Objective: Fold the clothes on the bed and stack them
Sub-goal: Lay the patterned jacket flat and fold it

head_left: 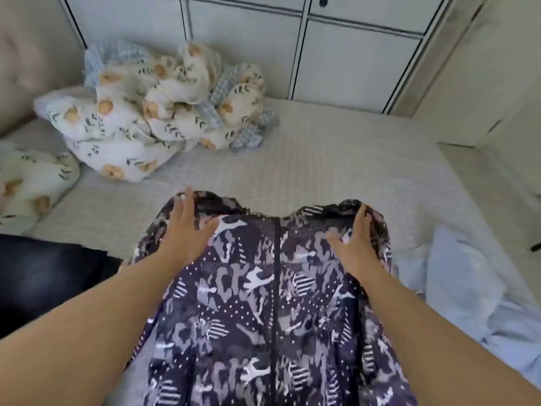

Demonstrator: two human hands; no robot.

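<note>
Patterned garment (263,303) lay spread on the bed (322,159) — left hand (187,227) pressed flat, right hand (355,241) flat too — best smoothed outward before folding.

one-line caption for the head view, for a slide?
Both hands, left and right, press flat on a dark patterned garment spread on the bed, bedding heaped behind.
</note>
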